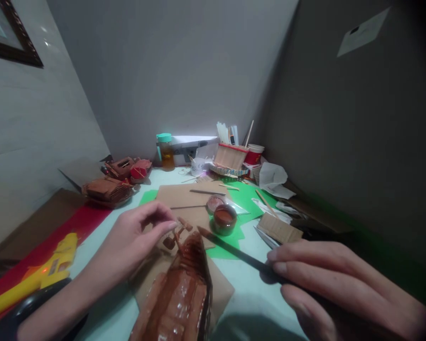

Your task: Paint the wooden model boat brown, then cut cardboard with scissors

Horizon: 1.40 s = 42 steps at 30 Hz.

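The left hand [145, 232] is seemingly pinching a thin stem [179, 242] on the narrow end of a glossy, brown-painted boat-like model [184, 293], which is lying over cardboard [222, 285]. The right hand's [319, 277] fingers are gripping a paintbrush [237, 253], its tip hovering just beside the model. Too hard a pinch risks snapping the stem; a swinging brush handle risks tipping the open paint jar [225, 221].

Above the left hand [137, 234] lay open air; the brown-filled jar [225, 221], just beyond the brush [236, 253], blocked a low pass
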Available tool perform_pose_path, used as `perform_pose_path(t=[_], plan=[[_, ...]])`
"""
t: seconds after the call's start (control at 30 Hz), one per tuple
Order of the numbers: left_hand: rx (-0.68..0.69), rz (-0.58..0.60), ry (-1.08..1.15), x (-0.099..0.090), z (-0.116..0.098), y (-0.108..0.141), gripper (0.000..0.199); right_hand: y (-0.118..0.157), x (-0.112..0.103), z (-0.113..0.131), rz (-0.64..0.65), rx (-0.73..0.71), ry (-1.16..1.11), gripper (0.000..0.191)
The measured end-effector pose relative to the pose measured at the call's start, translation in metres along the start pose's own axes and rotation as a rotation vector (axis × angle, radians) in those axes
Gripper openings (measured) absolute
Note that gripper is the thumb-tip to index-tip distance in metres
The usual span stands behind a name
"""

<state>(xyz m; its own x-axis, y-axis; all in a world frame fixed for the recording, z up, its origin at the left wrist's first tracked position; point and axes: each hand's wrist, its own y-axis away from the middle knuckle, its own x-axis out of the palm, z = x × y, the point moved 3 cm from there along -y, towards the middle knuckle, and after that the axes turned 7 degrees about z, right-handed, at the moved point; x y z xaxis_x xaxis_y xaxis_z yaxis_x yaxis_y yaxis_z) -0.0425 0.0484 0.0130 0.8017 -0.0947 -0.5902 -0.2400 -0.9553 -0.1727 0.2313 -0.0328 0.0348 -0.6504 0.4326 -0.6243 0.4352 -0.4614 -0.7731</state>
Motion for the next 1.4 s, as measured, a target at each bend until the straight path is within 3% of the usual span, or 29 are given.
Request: perform_pose_path(t=[0.1, 0.37, 0.63, 0.8, 1.13, 1.3, 1.4], plan=[[0.006, -0.010, 0.012, 0.000, 0.000, -0.003, 0.013, -0.002, -0.001, -0.009, -0.034, 0.053, -0.049, 0.009], [0.078, -0.002, -0.092, -0.010, -0.021, -0.008, 0.013, -0.010, 0.003, -0.026, -0.319, 0.081, -0.199, 0.020], [0.155, 0.054, -0.239, -0.010, -0.038, -0.016, 0.008, -0.006, -0.002, -0.028, -0.352, 0.085, -0.267, 0.020], [0.152, -0.036, -0.260, -0.023, -0.053, -0.016, 0.013, -0.004, -0.006, -0.034, -0.399, 0.146, -0.396, 0.020], [0.159, -0.272, -0.280, -0.045, -0.093, 0.004, 0.018, -0.009, -0.029, -0.034, -0.574, 0.190, -0.397, 0.021], [0.261, -0.360, -0.305, -0.057, -0.109, 0.003, 0.016, -0.007, -0.031, -0.040, -0.737, 0.427, -0.431, 0.013], [0.322, -0.346, -0.312, -0.061, -0.114, -0.001, 0.013, -0.006, -0.028, -0.043, -0.768, 0.527, -0.476, 0.011]])
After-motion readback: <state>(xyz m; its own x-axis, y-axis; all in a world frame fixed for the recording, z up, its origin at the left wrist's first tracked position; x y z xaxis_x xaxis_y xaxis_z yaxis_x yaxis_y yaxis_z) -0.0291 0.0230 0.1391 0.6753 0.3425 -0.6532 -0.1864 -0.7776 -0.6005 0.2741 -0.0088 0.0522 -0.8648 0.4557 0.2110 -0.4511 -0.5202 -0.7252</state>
